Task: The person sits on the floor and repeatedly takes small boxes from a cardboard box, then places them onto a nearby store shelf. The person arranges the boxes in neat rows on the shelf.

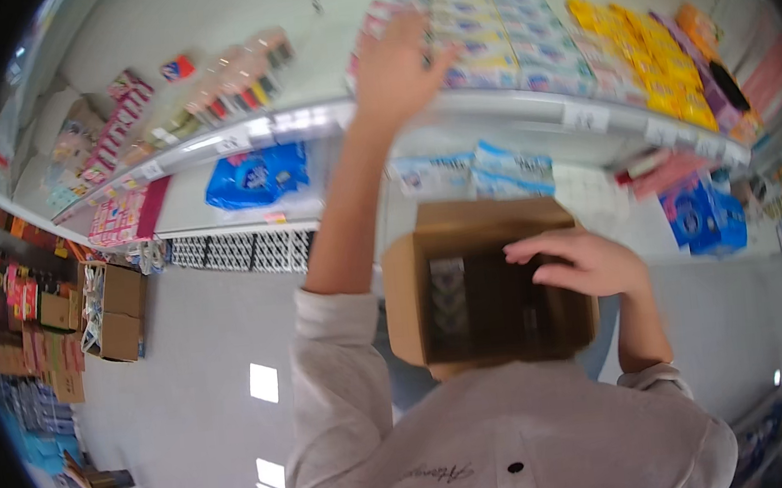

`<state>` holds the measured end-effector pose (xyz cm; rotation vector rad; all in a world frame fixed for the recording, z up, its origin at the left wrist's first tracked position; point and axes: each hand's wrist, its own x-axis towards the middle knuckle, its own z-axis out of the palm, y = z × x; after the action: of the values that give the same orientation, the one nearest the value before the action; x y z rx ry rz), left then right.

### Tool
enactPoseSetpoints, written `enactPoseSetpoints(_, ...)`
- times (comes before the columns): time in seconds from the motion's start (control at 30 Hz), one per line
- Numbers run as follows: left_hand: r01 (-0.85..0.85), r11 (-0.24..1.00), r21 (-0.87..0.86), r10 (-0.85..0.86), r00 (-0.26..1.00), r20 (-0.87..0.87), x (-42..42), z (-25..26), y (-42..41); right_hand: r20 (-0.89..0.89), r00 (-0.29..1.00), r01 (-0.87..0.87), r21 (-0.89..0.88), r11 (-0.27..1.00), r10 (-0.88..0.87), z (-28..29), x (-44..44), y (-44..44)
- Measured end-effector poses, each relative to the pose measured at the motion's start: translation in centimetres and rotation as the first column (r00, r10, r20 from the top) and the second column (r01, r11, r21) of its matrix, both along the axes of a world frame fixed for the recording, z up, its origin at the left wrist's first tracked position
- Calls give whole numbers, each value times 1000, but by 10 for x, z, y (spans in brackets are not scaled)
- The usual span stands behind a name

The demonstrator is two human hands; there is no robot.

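Note:
My left hand (pixel 396 67) reaches over the upper shelf, its thumb spread away from the blurred fingers. Beneath and beside it are stacked small pink-and-white boxes (pixel 370 31) and yellow-and-white boxes (pixel 478 45); whether the fingertips touch them is unclear. In front of my torso is an open cardboard carton (pixel 403 299), its flaps folded outward. A row of small packages (pixel 449 298) lines the left side inside, while the rest of its interior is dark. Over the carton's right side hovers my right hand (pixel 587 264), fingers and thumb apart with nothing between them.
Green-and-white boxes (pixel 541 39) and yellow packets (pixel 674 68) stand farther right on the shelf. Bottles (pixel 241 82) are at its left. Below lie blue packs (pixel 257 176) and white-blue packs (pixel 511 169). An open carton (pixel 115 309) sits on the floor at left.

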<state>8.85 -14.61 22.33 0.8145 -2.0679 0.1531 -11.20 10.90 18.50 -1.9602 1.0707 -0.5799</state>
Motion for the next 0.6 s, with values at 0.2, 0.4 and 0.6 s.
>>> enactPoseSetpoints(0.2,419,905,74,-396,894,-210,-10,-17,94,-239,961,179,160,971,-138,-135,38,87)
enactPoseSetpoints(0.4,638,628,445,-741,665,91,-67,-107,169,-287,897,381,110,918,-337,-178,61,100)
enactPoseSetpoints(0.6,272,470,840,-863,342,372,-106,-240,196,-263,923,336,193,922,-281,-181,58,103)
